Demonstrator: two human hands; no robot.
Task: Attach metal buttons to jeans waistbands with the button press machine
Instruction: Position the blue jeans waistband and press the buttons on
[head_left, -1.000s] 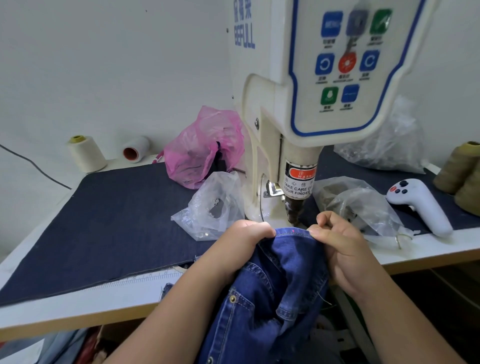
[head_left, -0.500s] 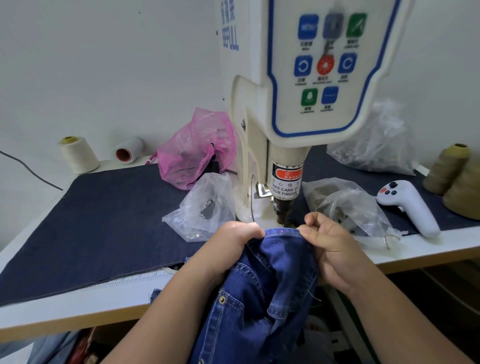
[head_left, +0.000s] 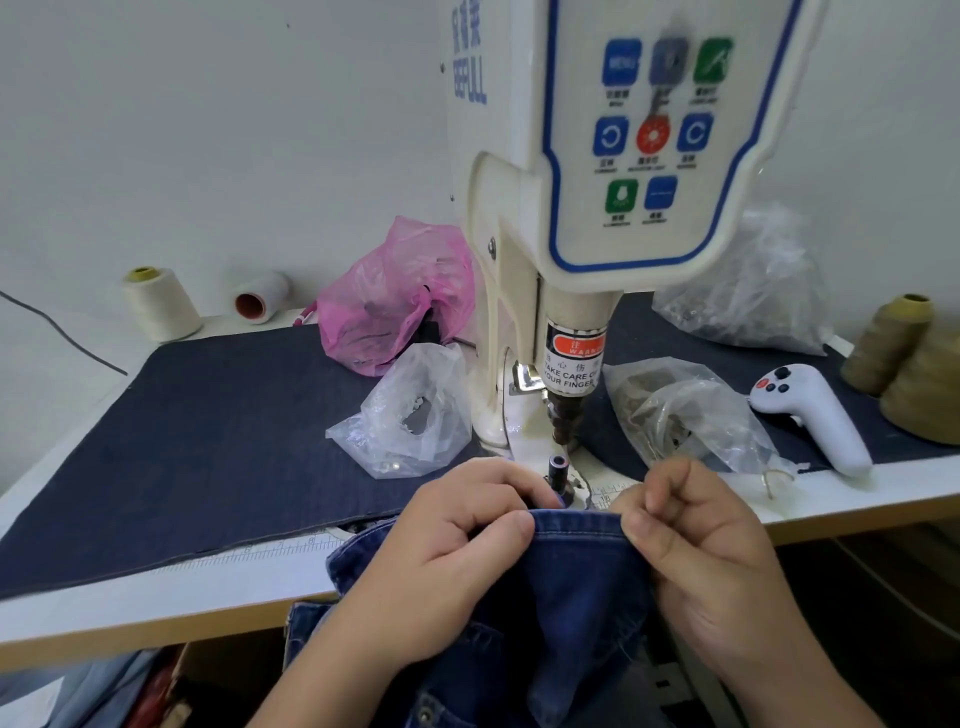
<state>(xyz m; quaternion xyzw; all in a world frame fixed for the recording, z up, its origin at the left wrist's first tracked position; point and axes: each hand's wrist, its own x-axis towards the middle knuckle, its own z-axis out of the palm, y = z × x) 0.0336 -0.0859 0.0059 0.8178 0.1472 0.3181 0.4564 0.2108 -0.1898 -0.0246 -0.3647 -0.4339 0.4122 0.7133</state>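
while both hands keep to the front edge of the bench (head_left: 156, 597), the jeans waistband (head_left: 576, 525) is stretched between them, just short of the lower die post (head_left: 558, 467) of the button press machine (head_left: 571, 208). left hand (head_left: 462, 535): fingers curled over the band's top edge, thumb pinching it from the near side. right hand (head_left: 696, 530): fingers clenched, thumb pressing the same edge. rest of the jeans (head_left: 545, 649) hangs below the bench front. a dark denim mat (head_left: 208, 441) covers the bench top. clear bag (head_left: 410, 415) lies left of the press base, pink bag (head_left: 395, 306) behind it. white handheld controller (head_left: 815, 415) near the right front edge; thread cones (head_left: 161, 301) at the back left corner.
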